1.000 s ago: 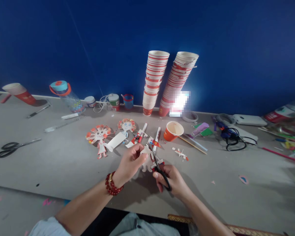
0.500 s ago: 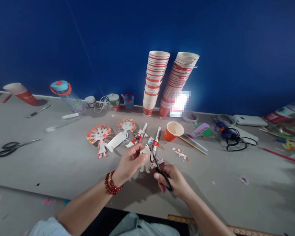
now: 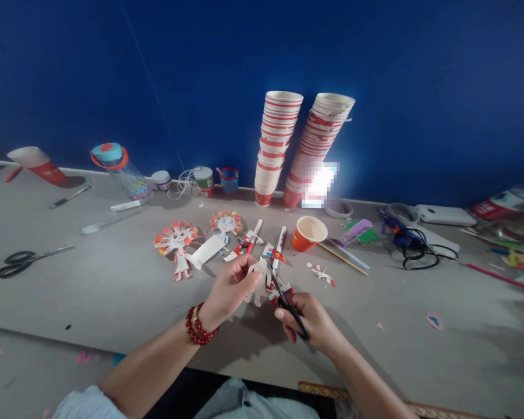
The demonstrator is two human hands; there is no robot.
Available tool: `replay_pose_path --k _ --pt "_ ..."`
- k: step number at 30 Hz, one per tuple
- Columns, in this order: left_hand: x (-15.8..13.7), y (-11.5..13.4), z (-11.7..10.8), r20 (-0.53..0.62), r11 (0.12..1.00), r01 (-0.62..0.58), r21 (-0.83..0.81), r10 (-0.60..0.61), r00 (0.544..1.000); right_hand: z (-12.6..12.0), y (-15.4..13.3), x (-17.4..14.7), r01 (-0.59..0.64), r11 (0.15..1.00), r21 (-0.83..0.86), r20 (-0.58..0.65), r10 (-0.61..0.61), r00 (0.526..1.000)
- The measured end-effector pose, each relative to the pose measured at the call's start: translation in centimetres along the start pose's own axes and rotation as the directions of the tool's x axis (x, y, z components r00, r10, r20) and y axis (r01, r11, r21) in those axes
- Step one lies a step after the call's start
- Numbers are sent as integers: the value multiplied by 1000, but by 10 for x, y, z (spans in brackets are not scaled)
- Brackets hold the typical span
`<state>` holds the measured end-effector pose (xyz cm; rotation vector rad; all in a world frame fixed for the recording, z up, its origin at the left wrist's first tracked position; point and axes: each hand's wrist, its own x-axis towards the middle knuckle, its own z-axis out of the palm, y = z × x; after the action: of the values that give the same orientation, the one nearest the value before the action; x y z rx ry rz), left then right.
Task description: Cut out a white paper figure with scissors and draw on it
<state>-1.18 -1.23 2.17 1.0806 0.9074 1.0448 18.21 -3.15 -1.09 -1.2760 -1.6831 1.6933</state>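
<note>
Between the thumb and fingers of my left hand (image 3: 233,288) is a white paper cutout (image 3: 254,295) with two leg-like ends pointing down. My right hand (image 3: 308,320) is closed round the black handles of a pair of scissors (image 3: 283,292), whose blades meet the cutout's right edge. Red and white paper scraps (image 3: 277,253) lie just beyond, beside a red marker (image 3: 254,233) and a white marker (image 3: 280,241). To the left lie a paper doll in a red-trimmed dress (image 3: 181,250) and a second paper doll with blue eyes (image 3: 226,224).
Two tall stacks of paper cups (image 3: 279,139) stand against the blue wall. A single orange cup (image 3: 303,238) sits nearer, by a wooden stick (image 3: 344,259). Spare scissors (image 3: 20,263) lie far left. A blue glue gun (image 3: 399,227) with a black cord is on the right.
The paper cutout has turned slightly, its leg ends swinging to the left. The scissors have shifted a little to the right; both hands keep their holds.
</note>
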Motion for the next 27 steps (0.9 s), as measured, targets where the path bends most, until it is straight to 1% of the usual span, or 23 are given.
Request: replay_pose_path --k 6,16,19,24,27 --pt "-1 2 0 -34 999 6 36 -5 999 -2 -2 -1 0 1000 -18 17 0 1000" --pt "-1 1 0 -35 997 -20 69 23 999 0 -3 -1 2 1000 -2 17 -2 1000" --pt "-1 1 0 -18 998 -15 60 16 1000 -1 -3 -1 -4 1000 -9 19 4 1000" --pt "-1 2 -1 -42 997 17 71 -14 999 -2 -3 -2 -4 1000 -12 25 4 1000" --pt "-1 3 -1 -34 997 16 74 -14 999 -3 -5 -2 3 1000 -27 33 -2 999"
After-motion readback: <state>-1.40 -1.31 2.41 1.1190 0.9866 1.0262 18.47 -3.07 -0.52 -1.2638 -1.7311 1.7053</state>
